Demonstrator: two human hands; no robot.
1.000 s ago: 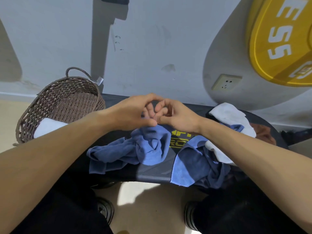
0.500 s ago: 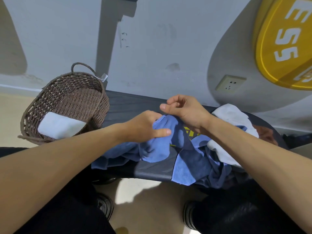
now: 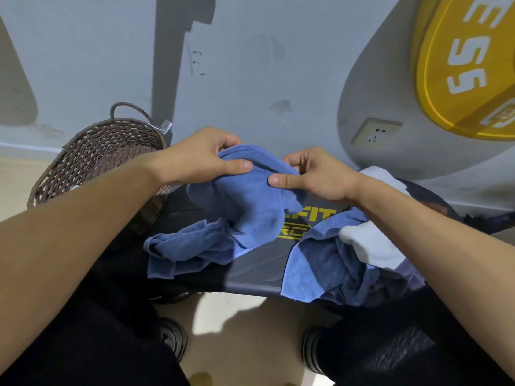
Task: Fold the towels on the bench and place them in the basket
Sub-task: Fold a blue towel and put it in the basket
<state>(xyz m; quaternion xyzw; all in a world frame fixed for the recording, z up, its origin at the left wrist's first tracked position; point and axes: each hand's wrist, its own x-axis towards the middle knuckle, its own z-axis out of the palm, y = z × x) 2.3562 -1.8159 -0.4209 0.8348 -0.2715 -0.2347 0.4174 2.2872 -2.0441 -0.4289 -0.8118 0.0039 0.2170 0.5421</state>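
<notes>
A blue towel (image 3: 245,207) hangs crumpled above the black bench (image 3: 250,277), its lower end trailing on the bench at the left. My left hand (image 3: 200,157) pinches its stitched top edge between thumb and fingers. My right hand (image 3: 315,174) pinches the same edge a short way to the right. A second blue towel (image 3: 315,268) drapes over the bench's front edge on the right, with a white towel (image 3: 370,243) lying on it. The brown wicker basket (image 3: 94,151) stands at the left end, largely behind my left forearm.
A grey wall runs close behind the bench, with a socket (image 3: 374,132) and a yellow weight plate (image 3: 468,65) at the upper right. My legs and black shoes (image 3: 172,338) are below the bench's front edge on a pale floor.
Both hands have lifted the blue towel's edge off the bench and moved apart along it. My left hand rose from the towel's bulk to the top edge. The view shifted slightly.
</notes>
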